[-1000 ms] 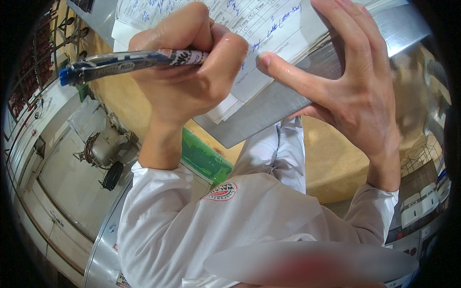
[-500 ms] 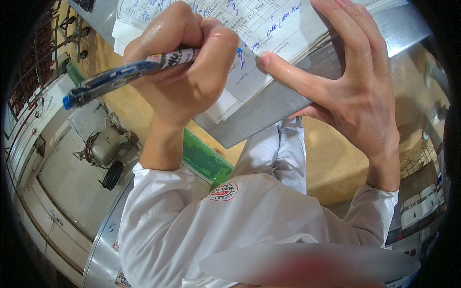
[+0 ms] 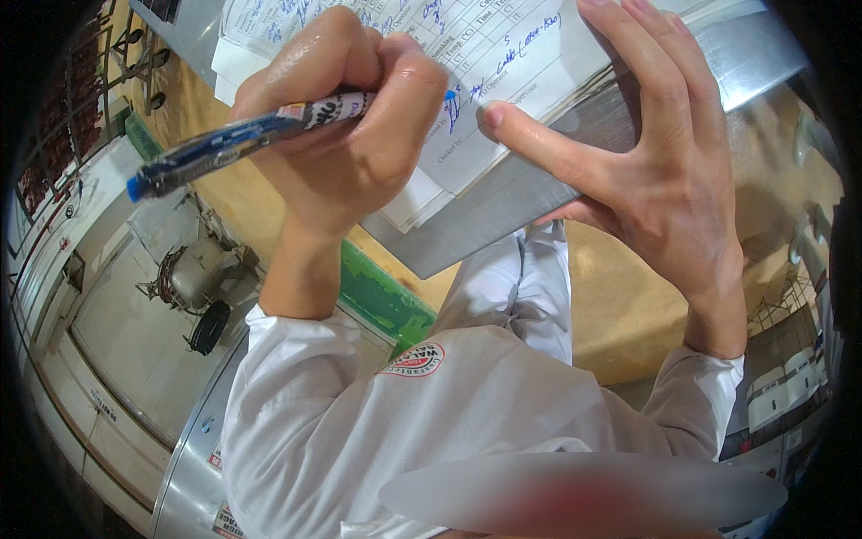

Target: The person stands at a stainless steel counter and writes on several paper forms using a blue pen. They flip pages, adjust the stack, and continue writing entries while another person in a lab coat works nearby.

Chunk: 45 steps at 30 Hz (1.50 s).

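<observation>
A blue-and-black pen point(image 3: 211, 153) is gripped in my left hand point(image 3: 337, 135), whose fingers are curled tightly round it. The blue tip end shows just past my fingers, against the printed paper forms point(image 3: 449, 175) with blue handwriting. My right hand point(image 3: 660, 166) is spread wide over the right side of the stack. Its thumb presses on the top sheet, and its other fingers reach across the far right part of the paper. Beneath the papers lies a flat metal surface point(image 3: 422, 256) with a corner pointing toward me.
A green painted strip point(image 3: 386, 292) crosses the tan floor point(image 3: 628, 296) below the metal corner. To the left stand a rounded metal machine point(image 3: 193, 278) and a dark rack point(image 3: 54, 108). A shiny metal surface point(image 3: 193, 467) lies near my left elbow, and white boxes point(image 3: 781, 391) are at the right.
The pen's back end has shifted slightly to the right. My left hand still grips the pen at the same line, and my right hand stays spread on the paper.
</observation>
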Each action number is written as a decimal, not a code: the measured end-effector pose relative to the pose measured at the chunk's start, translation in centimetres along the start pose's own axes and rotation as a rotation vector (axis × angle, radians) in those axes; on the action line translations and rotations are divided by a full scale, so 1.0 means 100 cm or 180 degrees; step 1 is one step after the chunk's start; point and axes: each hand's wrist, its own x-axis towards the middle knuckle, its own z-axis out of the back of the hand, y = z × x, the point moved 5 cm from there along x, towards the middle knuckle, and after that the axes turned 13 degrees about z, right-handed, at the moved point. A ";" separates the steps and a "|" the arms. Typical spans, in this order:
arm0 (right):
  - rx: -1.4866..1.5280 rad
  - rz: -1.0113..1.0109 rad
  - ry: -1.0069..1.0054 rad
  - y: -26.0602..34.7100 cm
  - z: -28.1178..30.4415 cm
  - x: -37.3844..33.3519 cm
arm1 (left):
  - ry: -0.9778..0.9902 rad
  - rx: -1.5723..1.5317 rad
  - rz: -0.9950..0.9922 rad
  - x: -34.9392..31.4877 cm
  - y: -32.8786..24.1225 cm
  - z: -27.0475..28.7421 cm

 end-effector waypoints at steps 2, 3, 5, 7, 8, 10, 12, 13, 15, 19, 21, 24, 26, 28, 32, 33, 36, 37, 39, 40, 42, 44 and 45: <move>0.0128 -0.0074 0.0091 0.000 0.008 0.006 | 0.0001 0.0006 0.0040 -0.001 -0.001 0.000; 0.0189 -0.0088 0.0144 0.001 0.012 0.011 | 0.0063 0.0019 0.0028 -0.001 0.000 0.001; 0.0285 -0.0128 0.0228 0.002 0.018 0.016 | 0.0194 0.0037 -0.0003 0.001 0.002 0.002; 0.0331 -0.0137 0.0296 0.003 0.023 0.019 | 0.0181 -0.0026 0.0031 0.001 0.001 0.000; 0.0361 -0.0145 0.0328 0.003 0.023 0.020 | 0.0169 -0.0049 0.0055 0.001 0.000 -0.001; 0.0410 -0.0163 0.0382 0.003 0.025 0.022 | 0.0131 -0.0586 0.0461 0.001 0.002 -0.003; 0.0466 -0.0176 0.0428 0.004 0.025 0.023 | 0.0113 -0.0671 0.0520 0.001 0.003 -0.002; 0.0490 -0.0187 0.0440 0.003 0.027 0.024 | 0.0120 -0.0491 0.0379 0.001 0.003 0.000; 0.0513 -0.0188 0.0484 0.003 0.028 0.024 | 0.0120 -0.0339 0.0282 0.000 0.003 0.000; 0.0548 -0.0169 0.0572 0.002 0.032 0.023 | 0.0134 -0.0344 0.0209 0.000 0.003 0.000; 0.0565 -0.0120 0.0645 0.002 0.034 0.025 | 0.0170 -0.0327 0.0101 0.001 0.003 0.000; 0.0594 -0.0044 0.0766 -0.001 0.039 0.024 | 0.0199 -0.0001 -0.0156 0.001 -0.001 -0.001; 0.0646 0.0049 0.0903 -0.002 0.042 0.026 | 0.0139 0.0702 -0.0513 0.000 -0.007 0.004; 0.0800 -0.0040 0.1045 -0.002 0.046 0.029 | 0.0373 -0.1828 0.0580 0.004 0.017 0.016; 0.1090 -0.0340 0.1208 0.006 0.055 0.041 | 0.0014 -0.4144 0.1424 0.016 0.065 0.042; 0.1174 -0.0387 0.1160 0.006 0.056 0.041 | -0.0251 -0.4247 0.1388 0.016 0.066 0.048; 0.1281 -0.0570 0.1182 0.009 0.056 0.044 | -0.1520 -0.3301 0.1721 0.034 0.024 0.071; 0.1304 -0.0577 0.1216 0.009 0.055 0.047 | -0.1677 -0.3084 0.1766 0.031 0.023 0.077; 0.1361 -0.0576 0.1314 0.011 0.061 0.059 | -0.1615 -0.2658 0.1562 0.024 0.045 0.071; 0.1381 -0.0553 0.1385 0.012 0.064 0.064 | -0.1394 -0.2447 0.1303 0.023 0.067 0.061; 0.1519 -0.0642 0.1512 0.010 0.070 0.071 | -0.1495 -0.0746 0.0805 0.027 0.097 0.055; 0.1739 -0.0855 0.1663 -0.001 0.077 0.071 | -0.1471 0.0179 0.0458 0.032 0.087 0.053; 0.1860 -0.0974 0.1369 -0.009 0.083 0.075 | -0.1465 0.0281 0.0396 0.029 0.070 0.059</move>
